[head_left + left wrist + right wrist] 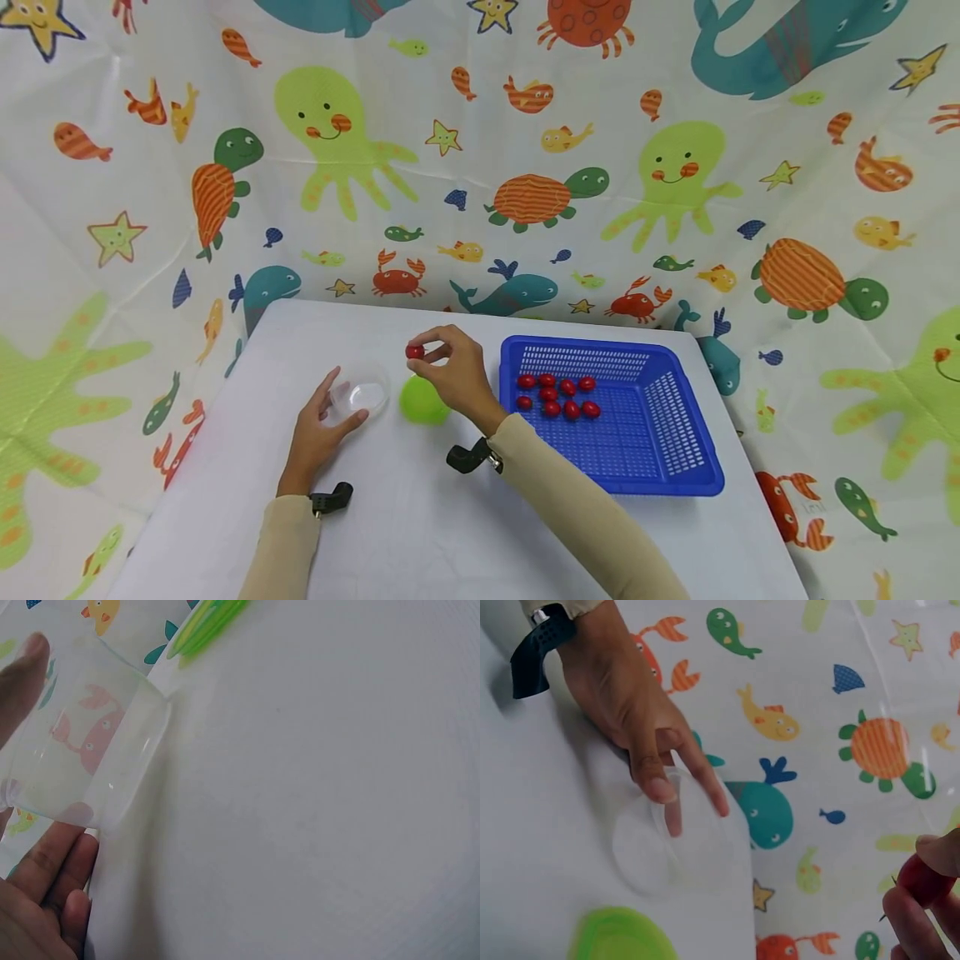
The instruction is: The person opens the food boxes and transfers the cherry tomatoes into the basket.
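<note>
My left hand (318, 433) holds a clear plastic cup (367, 393) at the left of the white table, thumb on the near side and fingers round the far side. The left wrist view shows the cup's see-through wall (90, 742) between thumb and fingers. With thumb and fingertips, my right hand (459, 371) pinches a red cherry tomato (415, 352), raised over the table; its small green stem shows in the right wrist view. Just below that hand lies a round lime-green lid (422, 407), to the right of the cup.
A blue plastic basket (701, 442) with slotted walls stands on the right of the table (420, 533). Several cherry tomatoes (572, 409) lie in its left part. My right forearm crosses its near left corner. A sea-animal patterned cloth (480, 125) hangs behind and beside the table.
</note>
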The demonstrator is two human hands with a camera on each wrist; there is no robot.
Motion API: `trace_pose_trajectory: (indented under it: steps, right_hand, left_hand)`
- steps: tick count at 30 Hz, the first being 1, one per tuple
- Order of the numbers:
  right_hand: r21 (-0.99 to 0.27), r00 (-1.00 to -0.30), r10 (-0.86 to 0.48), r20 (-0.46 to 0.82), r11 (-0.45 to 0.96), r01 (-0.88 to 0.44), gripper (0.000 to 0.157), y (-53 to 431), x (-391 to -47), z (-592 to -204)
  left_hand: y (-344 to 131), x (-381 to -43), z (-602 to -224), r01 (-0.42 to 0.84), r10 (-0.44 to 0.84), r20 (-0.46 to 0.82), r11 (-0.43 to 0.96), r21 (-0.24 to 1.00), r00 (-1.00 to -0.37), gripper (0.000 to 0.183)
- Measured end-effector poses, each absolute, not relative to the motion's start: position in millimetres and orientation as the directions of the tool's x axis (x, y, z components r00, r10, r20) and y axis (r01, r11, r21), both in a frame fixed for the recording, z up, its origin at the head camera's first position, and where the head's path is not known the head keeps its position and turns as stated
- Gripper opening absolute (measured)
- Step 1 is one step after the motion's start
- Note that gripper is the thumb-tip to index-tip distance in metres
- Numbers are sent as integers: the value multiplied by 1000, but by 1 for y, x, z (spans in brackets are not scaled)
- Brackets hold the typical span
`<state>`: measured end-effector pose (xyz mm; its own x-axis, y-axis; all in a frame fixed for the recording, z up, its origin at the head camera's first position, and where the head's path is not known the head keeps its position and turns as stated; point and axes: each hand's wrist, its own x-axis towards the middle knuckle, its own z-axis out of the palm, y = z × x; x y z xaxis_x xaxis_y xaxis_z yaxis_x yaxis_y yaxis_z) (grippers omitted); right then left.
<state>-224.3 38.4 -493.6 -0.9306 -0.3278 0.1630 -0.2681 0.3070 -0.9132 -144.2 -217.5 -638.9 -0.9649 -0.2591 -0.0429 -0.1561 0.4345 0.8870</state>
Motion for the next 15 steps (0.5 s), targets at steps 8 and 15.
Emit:
trace_pose_trajectory:
  steps: [8, 15]
  right_hand:
    - [-917, -942, -277, 190, 292, -271, 25, 68, -224, -491]
    - [-931, -943, -258, 209, 241, -272, 25, 100, -225, -490]
  left_hand:
    - [-217, -144, -640, -149, -255, -37, 436, 888, -966, 100]
    - [-218, -144, -641, -143, -258, -26, 445, 884, -966, 101]
